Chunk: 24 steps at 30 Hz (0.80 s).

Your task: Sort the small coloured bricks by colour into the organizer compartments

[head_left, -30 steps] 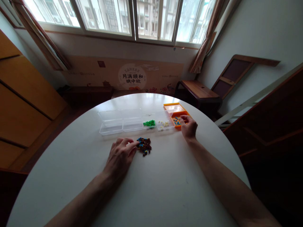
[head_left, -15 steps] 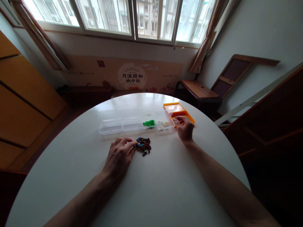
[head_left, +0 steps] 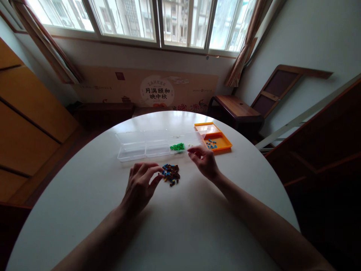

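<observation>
On the white table lies a loose pile of small building bricks (head_left: 172,174), mostly dark brown with some blue and yellow ones. My left hand (head_left: 141,180) is at the pile's left edge, thumb and index finger curled into a loose pinch; a tiny dark piece seems to be between the tips, too small to name. My right hand (head_left: 205,162) hovers right of the pile, thumb and index finger slightly apart, no piece visible between them. It partly hides the pale bricks (head_left: 190,145) in the clear compartment box (head_left: 132,154). Blue bricks (head_left: 211,143) lie in the orange box (head_left: 225,141).
Green bricks (head_left: 177,146) fill another compartment of the clear box, whose lid stands open behind it. The orange box's lid (head_left: 207,128) is folded back. Beyond the round table (head_left: 180,233) are a wooden stool (head_left: 238,105) and a printed panel (head_left: 97,81) under the window.
My right hand has left the orange box and moved left toward the pile, uncovering the blue bricks. My left hand has stayed by the pile, its thumb and index finger slightly rearranged.
</observation>
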Each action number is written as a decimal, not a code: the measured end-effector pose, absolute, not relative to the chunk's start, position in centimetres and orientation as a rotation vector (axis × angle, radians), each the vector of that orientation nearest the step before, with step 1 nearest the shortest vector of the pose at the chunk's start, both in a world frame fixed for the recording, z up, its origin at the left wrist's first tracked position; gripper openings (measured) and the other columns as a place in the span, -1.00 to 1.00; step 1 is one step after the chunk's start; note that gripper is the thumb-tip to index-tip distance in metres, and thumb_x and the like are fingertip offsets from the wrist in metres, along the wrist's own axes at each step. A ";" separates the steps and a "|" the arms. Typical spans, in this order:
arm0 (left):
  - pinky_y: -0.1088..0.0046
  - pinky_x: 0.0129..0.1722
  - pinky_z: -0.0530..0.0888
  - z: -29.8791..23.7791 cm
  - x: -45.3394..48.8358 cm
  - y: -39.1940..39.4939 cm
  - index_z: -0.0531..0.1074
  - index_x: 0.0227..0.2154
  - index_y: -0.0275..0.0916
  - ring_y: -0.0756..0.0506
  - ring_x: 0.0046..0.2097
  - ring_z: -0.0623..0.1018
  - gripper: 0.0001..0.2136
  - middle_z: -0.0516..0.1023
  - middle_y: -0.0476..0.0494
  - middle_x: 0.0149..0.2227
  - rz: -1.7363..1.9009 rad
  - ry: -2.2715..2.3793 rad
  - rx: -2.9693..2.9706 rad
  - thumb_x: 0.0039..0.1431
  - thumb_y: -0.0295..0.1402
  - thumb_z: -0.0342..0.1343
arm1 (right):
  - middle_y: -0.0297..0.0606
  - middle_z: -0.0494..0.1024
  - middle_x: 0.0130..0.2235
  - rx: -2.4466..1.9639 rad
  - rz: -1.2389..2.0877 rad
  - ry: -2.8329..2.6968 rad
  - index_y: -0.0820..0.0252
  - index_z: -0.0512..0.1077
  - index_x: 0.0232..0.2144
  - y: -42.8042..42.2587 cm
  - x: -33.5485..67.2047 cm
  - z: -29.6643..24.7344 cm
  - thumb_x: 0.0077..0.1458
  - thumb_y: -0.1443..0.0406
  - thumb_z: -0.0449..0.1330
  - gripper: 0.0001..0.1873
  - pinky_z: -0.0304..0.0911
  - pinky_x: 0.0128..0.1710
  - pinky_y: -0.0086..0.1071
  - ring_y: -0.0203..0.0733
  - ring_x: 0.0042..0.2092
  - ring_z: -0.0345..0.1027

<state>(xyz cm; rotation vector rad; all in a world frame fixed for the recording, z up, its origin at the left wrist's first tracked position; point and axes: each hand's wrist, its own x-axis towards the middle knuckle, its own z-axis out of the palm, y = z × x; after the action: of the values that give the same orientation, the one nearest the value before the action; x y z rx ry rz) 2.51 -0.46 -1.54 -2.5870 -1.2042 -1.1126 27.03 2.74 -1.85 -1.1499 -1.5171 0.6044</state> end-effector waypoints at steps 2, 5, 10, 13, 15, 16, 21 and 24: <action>0.29 -0.12 0.35 -1.2 2.8 -0.7 0.43 -0.21 -0.18 -0.12 -0.14 0.40 -0.88 0.50 -0.11 -0.19 -1.181 -1.120 -2.592 0.19 -0.40 0.15 | -0.25 0.56 -0.38 -1.048 0.905 -1.616 0.23 0.55 -0.29 1.7 25.5 -1.6 0.05 0.24 0.23 -0.79 0.25 -0.43 -0.41 -0.31 -0.45 0.32; 0.32 -0.14 0.37 -1.0 3.1 -1.0 0.42 -0.21 -0.18 -0.10 -0.16 0.41 -0.86 0.51 -0.10 -0.22 -1.251 -1.024 -2.603 0.16 -0.43 0.18 | -0.22 0.58 -0.36 -0.862 1.335 -1.637 0.25 0.56 -0.26 0.5 23.8 -1.4 0.05 0.18 0.24 -0.73 0.32 -0.35 -0.36 -0.27 -0.38 0.41; 0.34 -0.14 0.39 -1.0 3.2 -1.2 0.42 -0.21 -0.17 -0.09 -0.17 0.42 -0.84 0.52 -0.08 -0.24 -1.282 -0.954 -2.633 0.14 -0.46 0.19 | -0.26 0.54 -0.43 -0.741 1.582 -1.530 0.26 0.56 -0.33 -0.1 22.7 -1.6 0.03 0.11 0.27 -0.69 0.32 -0.32 -0.35 -0.29 -0.40 0.39; 0.35 -0.14 0.39 -0.9 3.3 -1.2 0.42 -0.22 -0.16 -0.08 -0.17 0.42 -0.86 0.52 -0.06 -0.25 -1.273 -0.958 -2.634 0.15 -0.45 0.18 | -0.28 0.53 -0.46 -0.757 1.604 -1.535 0.27 0.55 -0.34 0.0 22.6 -1.8 0.00 0.10 0.29 -0.68 0.30 -0.34 -0.37 -0.30 -0.41 0.37; 0.35 -0.13 0.39 -0.8 3.4 -1.2 0.42 -0.22 -0.15 -0.08 -0.17 0.43 -0.87 0.52 -0.06 -0.25 -1.251 -0.981 -2.640 0.17 -0.41 0.17 | -0.27 0.54 -0.46 -0.777 1.586 -1.540 0.28 0.54 -0.34 0.3 22.8 -1.9 -0.01 0.10 0.29 -0.68 0.31 -0.35 -0.38 -0.28 -0.41 0.39; 0.35 -0.13 0.39 -0.8 3.4 -1.2 0.42 -0.21 -0.15 -0.09 -0.17 0.43 -0.87 0.52 -0.07 -0.24 -1.233 -1.003 -2.645 0.18 -0.39 0.17 | -0.26 0.55 -0.45 -0.800 1.538 -1.543 0.28 0.54 -0.35 0.5 23.0 -1.9 -0.01 0.11 0.29 -0.69 0.32 -0.37 -0.38 -0.28 -0.41 0.40; 0.30 -0.11 0.39 -1.2 3.2 -0.9 0.45 -0.20 -0.15 -0.12 -0.14 0.44 -0.87 0.53 -0.11 -0.20 -1.140 -1.149 -2.646 0.19 -0.32 0.14 | -0.31 0.50 -0.50 -1.124 0.829 -1.463 0.24 0.49 -0.45 3.2 27.4 -1.7 -0.06 0.18 0.28 -0.79 0.25 -0.46 -0.44 -0.31 -0.47 0.32; 0.26 -0.11 0.39 -1.6 3.0 -0.6 0.47 -0.23 -0.16 -0.15 -0.12 0.44 -0.88 0.53 -0.13 -0.21 -1.101 -1.220 -2.634 0.19 -0.31 0.13 | -0.29 0.51 -0.48 -1.322 0.476 -1.310 0.24 0.47 -0.48 5.3 31.7 -2.2 -0.07 0.14 0.27 -0.75 0.28 -0.43 -0.40 -0.28 -0.47 0.32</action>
<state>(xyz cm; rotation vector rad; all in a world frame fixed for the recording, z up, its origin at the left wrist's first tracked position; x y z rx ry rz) 3.04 -0.57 -1.61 -2.6338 -1.2199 -1.1009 31.65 5.27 -2.21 -1.3215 -1.3096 0.4758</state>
